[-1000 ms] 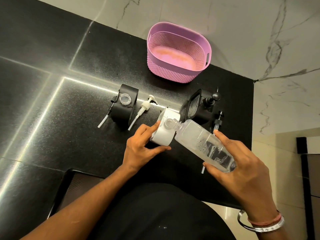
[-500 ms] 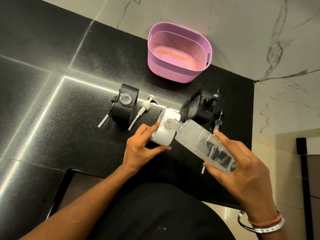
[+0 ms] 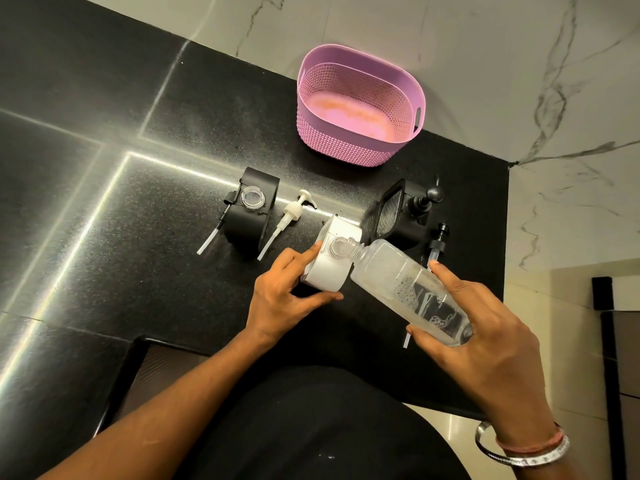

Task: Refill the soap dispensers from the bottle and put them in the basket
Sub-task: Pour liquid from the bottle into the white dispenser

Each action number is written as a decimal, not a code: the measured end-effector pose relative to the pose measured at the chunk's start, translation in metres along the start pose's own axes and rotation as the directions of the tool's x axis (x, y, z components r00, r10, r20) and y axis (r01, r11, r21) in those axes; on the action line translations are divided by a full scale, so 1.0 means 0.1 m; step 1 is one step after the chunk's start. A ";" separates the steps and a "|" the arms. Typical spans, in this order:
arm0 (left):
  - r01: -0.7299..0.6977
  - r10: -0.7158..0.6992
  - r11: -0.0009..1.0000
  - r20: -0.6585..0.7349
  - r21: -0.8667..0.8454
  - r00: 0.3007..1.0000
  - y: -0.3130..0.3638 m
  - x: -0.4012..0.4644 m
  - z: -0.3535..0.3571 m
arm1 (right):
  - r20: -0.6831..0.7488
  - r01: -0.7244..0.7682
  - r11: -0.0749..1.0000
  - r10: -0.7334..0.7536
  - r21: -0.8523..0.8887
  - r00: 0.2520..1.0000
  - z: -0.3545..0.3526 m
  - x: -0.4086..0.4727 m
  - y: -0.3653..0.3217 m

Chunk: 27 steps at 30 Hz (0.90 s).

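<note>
The left hand (image 3: 282, 299) is holding the white soap dispenser (image 3: 330, 263) on the black bench (image 3: 156, 237), with the fingers and thumb curling around its side. The right hand (image 3: 485, 327) is gripping the clear bottle (image 3: 405, 285) near its bottom end. The bottle is lying tipped over, and its open mouth is touching the hole on top of the white dispenser. Some clear soap with bubbles is sitting inside the bottle.

A black dispenser (image 3: 254, 211) with an open top is standing to the left, well apart from the hands. A white pump (image 3: 289, 218) is lying just beside it on the bench, and a black pump (image 3: 220, 223) is lying on its other side. Another black dispenser (image 3: 403, 213) is standing just behind the bottle, with a round pump on top. One more black pump (image 3: 437, 244) is lying just beside that one, partly hiding behind the bottle.

The pink basket (image 3: 360, 105) is sitting at the far edge of the bench, near the marble wall. Two bangles (image 3: 523, 452) are sitting on the right wrist
</note>
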<state>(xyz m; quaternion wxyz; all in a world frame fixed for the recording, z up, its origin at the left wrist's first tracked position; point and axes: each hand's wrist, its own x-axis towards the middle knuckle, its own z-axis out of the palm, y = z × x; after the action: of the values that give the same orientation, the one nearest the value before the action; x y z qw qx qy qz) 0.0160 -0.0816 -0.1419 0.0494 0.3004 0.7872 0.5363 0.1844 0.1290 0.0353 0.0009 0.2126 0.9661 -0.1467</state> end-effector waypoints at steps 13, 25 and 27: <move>0.008 -0.008 1.000 0.006 0.007 1.000 -0.01 -0.01 0.00 | 0.005 0.000 1.000 0.000 -0.006 1.000 -0.01 0.01 0.01; 0.012 -0.012 1.000 0.003 0.008 1.000 -0.03 -0.01 0.00 | 0.016 -0.001 1.000 0.001 -0.001 1.000 -0.01 0.01 0.03; 0.010 -0.010 1.000 0.005 0.005 1.000 -0.04 -0.01 0.00 | 0.021 -0.002 1.000 0.002 -0.001 1.000 0.00 0.02 0.03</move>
<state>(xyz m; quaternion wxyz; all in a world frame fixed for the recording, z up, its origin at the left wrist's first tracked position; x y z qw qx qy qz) 0.0153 -0.0828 -0.1457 0.0535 0.2980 0.7898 0.5334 0.1840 0.1324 0.0347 0.0113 0.2119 0.9659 -0.1485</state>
